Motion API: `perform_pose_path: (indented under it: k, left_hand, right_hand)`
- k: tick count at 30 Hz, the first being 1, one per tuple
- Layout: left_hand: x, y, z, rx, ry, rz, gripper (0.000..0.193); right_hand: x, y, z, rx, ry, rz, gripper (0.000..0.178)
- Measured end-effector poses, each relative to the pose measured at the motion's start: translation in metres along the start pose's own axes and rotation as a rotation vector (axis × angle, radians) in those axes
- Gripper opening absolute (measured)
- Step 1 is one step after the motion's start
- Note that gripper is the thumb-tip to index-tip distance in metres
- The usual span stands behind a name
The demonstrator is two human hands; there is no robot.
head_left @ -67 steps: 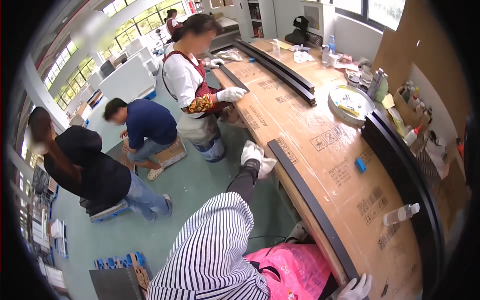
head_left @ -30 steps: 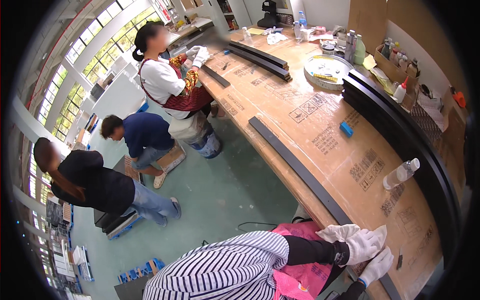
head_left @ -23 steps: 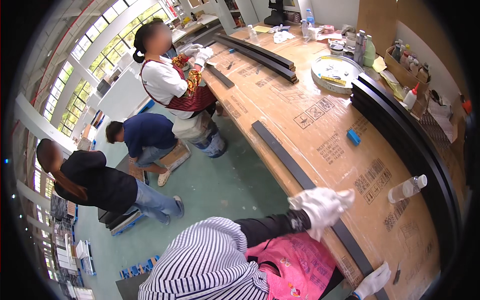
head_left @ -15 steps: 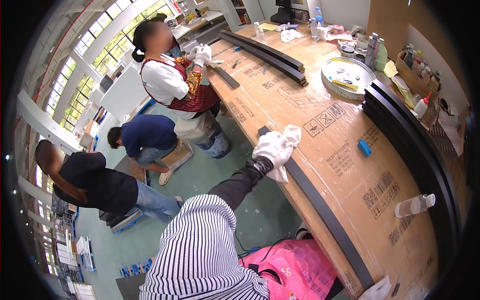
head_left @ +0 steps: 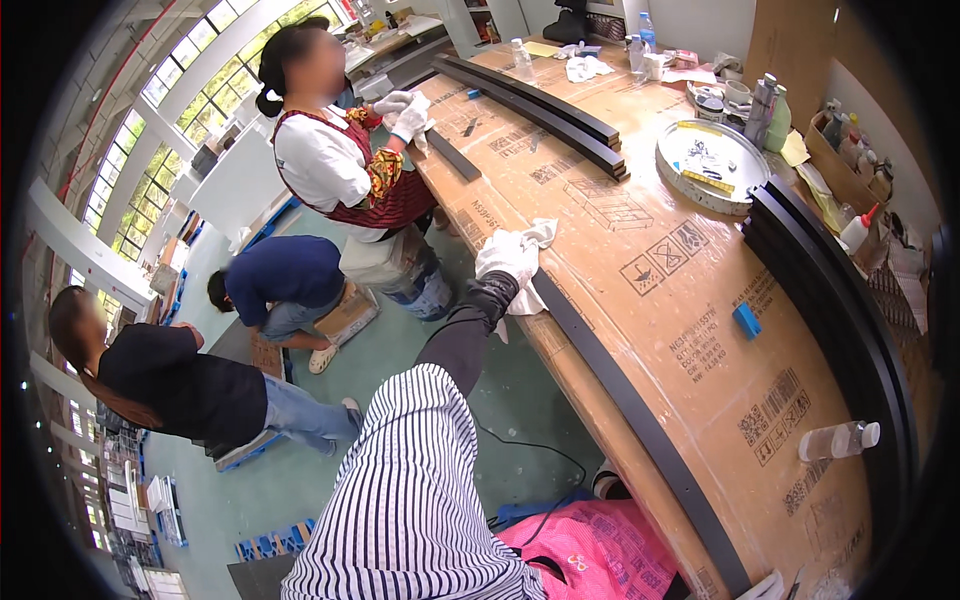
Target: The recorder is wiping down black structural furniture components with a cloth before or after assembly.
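My left hand [head_left: 508,256], in a white glove, is closed around a white cloth [head_left: 541,232] at the far end of a long, flat black strip [head_left: 640,410]. Part of the cloth hangs over the table's edge below the hand. The strip lies along the near-left edge of the cardboard-covered table [head_left: 620,215]. At the bottom edge of the picture, a bit of my right hand [head_left: 766,588] shows in a white glove by the strip's near end. Its fingers are mostly cut off from view.
A blue block [head_left: 746,321] and a clear bottle [head_left: 838,441] lie right of the strip. Stacked black bars [head_left: 840,300] line the right side; more bars [head_left: 530,110] lie farther off, before a round tray [head_left: 715,165]. A co-worker [head_left: 325,150] wipes a short black piece [head_left: 455,156].
My left hand has slid with the cloth farther along, to the strip's far end. The whole view has shifted slightly. The co-worker's hands have moved apart a little.
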State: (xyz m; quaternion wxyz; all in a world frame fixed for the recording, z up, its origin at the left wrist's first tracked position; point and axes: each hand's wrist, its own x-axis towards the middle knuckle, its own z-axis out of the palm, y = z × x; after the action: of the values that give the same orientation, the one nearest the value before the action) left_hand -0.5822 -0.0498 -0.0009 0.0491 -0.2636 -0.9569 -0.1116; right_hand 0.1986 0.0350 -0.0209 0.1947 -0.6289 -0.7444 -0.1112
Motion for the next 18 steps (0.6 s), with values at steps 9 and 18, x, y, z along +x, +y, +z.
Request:
perform_pose_path:
  k: [9, 18]
  left_hand:
    - [-0.006, 0.005, -0.019, 0.054, 0.061, -0.025, 0.038]
    - [-0.245, 0.206, -0.078, -0.547, -0.237, 0.690, 0.034]
  right_hand:
    - [0.005, -0.006, 0.005, 0.018, 0.047, -0.075, 0.034]
    - [-0.002, -0.004, -0.003, 0.063, 0.081, -0.076, 0.031]
